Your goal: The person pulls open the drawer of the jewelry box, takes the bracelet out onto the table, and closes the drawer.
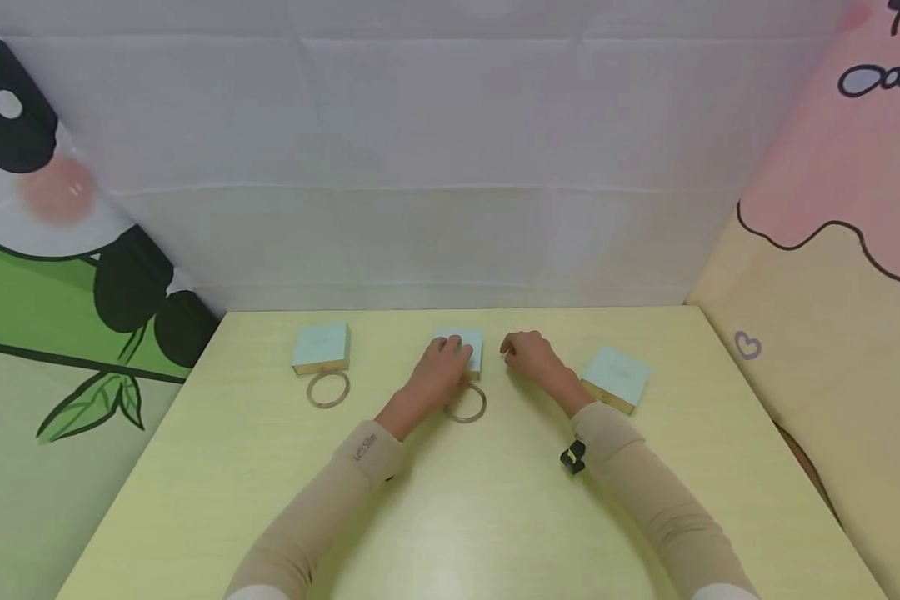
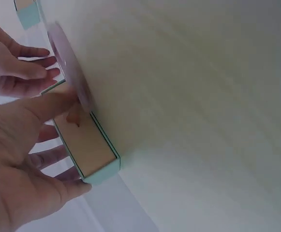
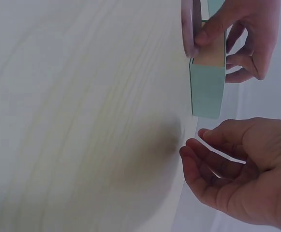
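My left hand rests over the middle pale teal box, its fingers across the top. In the left wrist view, the thumb presses the tan front face beside a small brownish tab, gripping the box between thumb and fingers. A pinkish bangle lies just in front of this box, close by the thumb. To the right of the box, my right hand hovers low with loosely curled fingers. Nothing shows between its thumb and fingertips in the right wrist view.
Another teal box sits at the left, with a second bangle in front. A third box stands angled at the right, beside my right forearm. Behind the pale yellow table hangs a white sheet; printed panels flank both sides.
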`<state>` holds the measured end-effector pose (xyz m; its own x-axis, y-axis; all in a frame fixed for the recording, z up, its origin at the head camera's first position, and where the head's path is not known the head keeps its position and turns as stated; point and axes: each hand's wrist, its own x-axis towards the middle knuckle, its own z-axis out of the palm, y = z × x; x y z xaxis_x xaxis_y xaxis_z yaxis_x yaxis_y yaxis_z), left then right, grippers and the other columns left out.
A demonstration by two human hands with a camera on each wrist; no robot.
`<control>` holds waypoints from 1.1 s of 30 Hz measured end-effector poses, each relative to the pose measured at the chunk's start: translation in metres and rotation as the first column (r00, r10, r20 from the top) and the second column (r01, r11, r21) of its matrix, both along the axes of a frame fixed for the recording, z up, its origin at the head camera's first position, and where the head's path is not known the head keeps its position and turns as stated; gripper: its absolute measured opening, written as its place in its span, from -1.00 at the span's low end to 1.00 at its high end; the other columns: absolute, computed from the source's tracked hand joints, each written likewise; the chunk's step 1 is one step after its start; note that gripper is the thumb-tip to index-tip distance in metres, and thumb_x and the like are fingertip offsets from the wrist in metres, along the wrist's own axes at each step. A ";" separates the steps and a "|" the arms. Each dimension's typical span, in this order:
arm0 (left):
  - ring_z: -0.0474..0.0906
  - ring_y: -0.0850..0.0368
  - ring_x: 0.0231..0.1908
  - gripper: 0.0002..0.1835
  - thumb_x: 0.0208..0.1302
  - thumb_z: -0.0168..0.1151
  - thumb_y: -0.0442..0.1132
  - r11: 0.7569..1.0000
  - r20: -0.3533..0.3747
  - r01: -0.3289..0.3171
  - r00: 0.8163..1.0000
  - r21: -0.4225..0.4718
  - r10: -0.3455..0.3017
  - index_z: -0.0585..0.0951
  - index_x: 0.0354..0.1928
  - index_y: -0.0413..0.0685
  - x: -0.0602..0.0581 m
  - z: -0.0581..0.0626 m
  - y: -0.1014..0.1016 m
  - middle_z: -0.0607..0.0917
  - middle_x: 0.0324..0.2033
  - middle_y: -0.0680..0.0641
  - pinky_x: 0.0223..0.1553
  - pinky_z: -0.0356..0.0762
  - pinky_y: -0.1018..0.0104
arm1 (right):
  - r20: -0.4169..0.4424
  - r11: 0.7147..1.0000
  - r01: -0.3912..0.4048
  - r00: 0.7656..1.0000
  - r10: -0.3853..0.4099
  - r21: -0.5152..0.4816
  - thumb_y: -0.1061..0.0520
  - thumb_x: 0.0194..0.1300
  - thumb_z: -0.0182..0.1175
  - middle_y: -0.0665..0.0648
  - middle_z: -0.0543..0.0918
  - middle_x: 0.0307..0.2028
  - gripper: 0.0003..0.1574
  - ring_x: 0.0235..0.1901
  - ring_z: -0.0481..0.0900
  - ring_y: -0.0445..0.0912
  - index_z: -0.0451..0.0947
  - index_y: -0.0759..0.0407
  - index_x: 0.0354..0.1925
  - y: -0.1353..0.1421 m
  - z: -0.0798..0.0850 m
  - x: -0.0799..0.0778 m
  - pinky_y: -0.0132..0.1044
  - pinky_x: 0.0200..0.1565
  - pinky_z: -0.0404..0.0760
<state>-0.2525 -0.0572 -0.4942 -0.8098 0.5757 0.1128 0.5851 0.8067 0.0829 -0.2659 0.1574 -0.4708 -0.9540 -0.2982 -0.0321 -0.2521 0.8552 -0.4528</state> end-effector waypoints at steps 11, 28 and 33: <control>0.36 -0.39 0.23 -0.65 0.38 0.31 -0.35 0.988 0.015 -0.126 0.992 0.085 0.125 0.44 0.13 -0.18 -0.031 -0.005 -0.030 0.43 0.21 -0.30 0.16 0.56 -0.15 | 0.038 0.999 -0.030 0.999 0.029 0.026 0.30 0.44 0.13 0.25 0.74 -0.10 -0.73 -0.04 0.68 0.10 0.68 0.32 0.01 -0.003 0.004 0.010 -0.09 -0.05 0.68; 0.15 -0.32 0.46 -0.61 0.37 0.31 -0.25 0.968 0.132 -0.190 0.977 0.165 0.169 0.43 0.10 -0.27 -0.027 0.005 -0.017 0.34 0.36 -0.32 0.45 -0.01 -0.37 | -0.106 0.996 0.053 0.993 -0.060 -0.065 0.26 0.51 0.07 0.35 0.68 0.03 -0.62 0.01 0.66 0.21 0.54 0.36 0.21 0.083 0.030 0.056 0.09 -0.04 0.66; 0.08 -0.27 0.51 -0.54 0.42 0.26 -0.13 0.982 0.117 -0.116 0.988 0.150 0.099 0.43 0.21 -0.24 -0.004 0.016 0.030 0.29 0.44 -0.30 0.50 -0.01 -0.23 | -0.141 0.985 0.160 0.976 -0.168 -0.063 0.26 0.50 0.03 0.46 0.59 0.11 -0.54 0.07 0.58 0.35 0.41 0.41 0.29 0.135 0.031 0.081 0.23 -0.02 0.59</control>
<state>-0.2566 -0.0273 -0.4779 -0.8782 0.4673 0.1017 0.4765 0.8365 0.2707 -0.1851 0.2925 -0.4394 -0.9833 -0.1351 0.1219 -0.1769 0.8670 -0.4659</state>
